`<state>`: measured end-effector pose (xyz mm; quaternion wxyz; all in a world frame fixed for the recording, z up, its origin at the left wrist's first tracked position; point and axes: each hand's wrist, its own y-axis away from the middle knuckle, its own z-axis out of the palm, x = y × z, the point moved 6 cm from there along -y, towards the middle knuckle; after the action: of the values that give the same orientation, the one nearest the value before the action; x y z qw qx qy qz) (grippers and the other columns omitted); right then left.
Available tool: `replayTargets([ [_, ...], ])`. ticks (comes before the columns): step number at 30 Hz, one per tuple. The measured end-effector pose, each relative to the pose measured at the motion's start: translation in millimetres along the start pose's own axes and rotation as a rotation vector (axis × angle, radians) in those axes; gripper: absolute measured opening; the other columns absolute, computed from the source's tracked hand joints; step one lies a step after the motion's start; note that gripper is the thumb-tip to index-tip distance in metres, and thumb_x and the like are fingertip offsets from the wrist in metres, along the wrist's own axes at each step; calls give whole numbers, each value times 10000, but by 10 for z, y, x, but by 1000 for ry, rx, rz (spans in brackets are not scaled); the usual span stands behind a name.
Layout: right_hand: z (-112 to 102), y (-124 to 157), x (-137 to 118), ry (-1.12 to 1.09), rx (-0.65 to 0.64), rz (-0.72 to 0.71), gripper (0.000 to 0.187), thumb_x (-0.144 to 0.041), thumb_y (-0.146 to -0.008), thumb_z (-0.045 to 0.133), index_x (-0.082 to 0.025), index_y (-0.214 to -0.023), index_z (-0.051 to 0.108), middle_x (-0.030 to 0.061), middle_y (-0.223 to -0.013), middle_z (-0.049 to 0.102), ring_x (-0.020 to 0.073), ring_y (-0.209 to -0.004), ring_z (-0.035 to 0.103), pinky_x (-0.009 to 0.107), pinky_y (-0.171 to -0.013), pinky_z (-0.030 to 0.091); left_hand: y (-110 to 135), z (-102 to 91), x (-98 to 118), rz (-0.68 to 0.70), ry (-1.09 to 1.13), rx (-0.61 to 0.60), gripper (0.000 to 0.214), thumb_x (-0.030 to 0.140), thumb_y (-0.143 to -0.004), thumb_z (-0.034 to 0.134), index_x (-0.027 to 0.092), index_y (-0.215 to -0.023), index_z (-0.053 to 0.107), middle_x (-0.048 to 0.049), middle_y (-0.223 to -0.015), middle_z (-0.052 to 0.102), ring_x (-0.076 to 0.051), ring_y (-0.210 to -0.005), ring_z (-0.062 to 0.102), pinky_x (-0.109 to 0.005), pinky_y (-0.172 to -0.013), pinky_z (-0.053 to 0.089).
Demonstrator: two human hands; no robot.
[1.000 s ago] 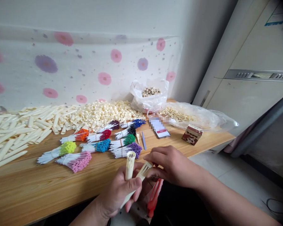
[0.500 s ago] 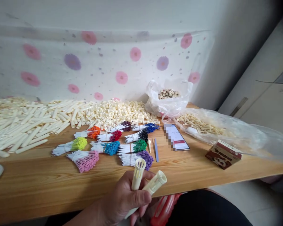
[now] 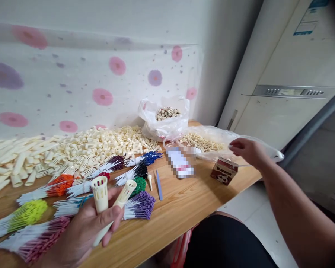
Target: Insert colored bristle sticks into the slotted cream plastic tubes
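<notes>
My left hand point(image 3: 96, 219) is closed round two cream plastic tubes with slotted, open upper ends. One tube point(image 3: 100, 193) stands nearly upright; the other tube point(image 3: 111, 216) leans to the right. At the far right, my right hand point(image 3: 244, 150) is above the clear plastic bag point(image 3: 240, 136) of small cream pegs point(image 3: 202, 141). Its fingers are curled together, and what they hold, if anything, I cannot make out. Around my left hand lie bundles of white sticks with coloured ends, among them a purple bundle point(image 3: 139, 206) and a pink bundle point(image 3: 37, 236).
A small brown carton point(image 3: 225, 171) stands below my right hand. A phone point(image 3: 180, 162), blue tweezers point(image 3: 159, 185) and one small peg point(image 3: 150, 181) lie mid-table. Behind are heaped slotted cream pieces point(image 3: 100, 145) and a white bag point(image 3: 159, 128) of round-ended pieces.
The view has swung to the right. My right hand has come into view over the clear bag. My left hand still grips the two tubes, now further left in view.
</notes>
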<state>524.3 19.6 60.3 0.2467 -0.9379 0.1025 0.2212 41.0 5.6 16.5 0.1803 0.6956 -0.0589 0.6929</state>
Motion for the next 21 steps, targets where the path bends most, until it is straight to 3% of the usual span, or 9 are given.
replayTargets([
  [4, 426, -263, 190, 175, -65, 21, 62, -198, -684, 611, -181, -715, 662, 41, -642, 645, 161, -595, 537, 271, -561, 347, -96, -21, 95, 61, -68, -18, 397, 496, -667, 710, 173, -778, 507, 46, -489, 496, -53, -361, 389, -142, -336, 289],
  [7, 587, -305, 260, 233, -92, 37, 54, -156, -639, 604, -172, -650, 654, 47, -597, 627, 165, -587, 527, 271, -562, 336, -128, -81, 80, 59, -97, 9, 421, 511, -656, 712, 170, -709, 472, 46, -484, 500, -53, -356, 399, -149, -346, 298],
  [9, 580, -265, 275, 240, -71, 39, 94, -174, -669, 588, -167, -704, 674, 69, -652, 651, 181, -625, 547, 284, -592, 360, -133, -130, 63, 61, -112, 26, 427, 521, -656, 709, 170, -717, 473, 50, -479, 501, -55, -359, 405, -155, -361, 314],
  [13, 439, -52, 245, 193, 68, 25, 321, -286, -832, 447, -140, -1027, 656, 132, -953, 673, 221, -831, 588, 325, -738, 421, -154, -220, 62, 75, -127, 46, 388, 494, -689, 695, 168, -761, 497, 56, -487, 504, -55, -376, 403, -166, -394, 330],
  [15, 454, 107, 216, 144, 38, -8, 301, -303, -823, 463, -155, -987, 669, 108, -931, 679, 209, -815, 602, 306, -739, 445, -182, -241, 79, 81, -136, 38, 362, 469, -703, 691, 164, -795, 519, 53, -498, 511, -58, -391, 409, -170, -401, 330],
  [18, 574, 347, 181, 76, -85, -52, 182, -266, -772, 520, -196, -777, 687, 64, -802, 689, 197, -727, 625, 278, -661, 471, -233, -239, 104, 91, -125, 18, 396, 448, -704, 693, 160, -938, 553, 56, -512, 514, -65, -393, 410, -174, -388, 330],
  [21, 648, 477, 169, 39, -106, -41, 153, -249, -770, 527, -216, -740, 674, 88, -851, 693, 222, -766, 638, 295, -663, 478, -272, -224, 103, 107, -117, 7, 449, 426, -709, 692, 155, -1040, 553, 62, -517, 508, -68, -382, 408, -181, -377, 335],
])
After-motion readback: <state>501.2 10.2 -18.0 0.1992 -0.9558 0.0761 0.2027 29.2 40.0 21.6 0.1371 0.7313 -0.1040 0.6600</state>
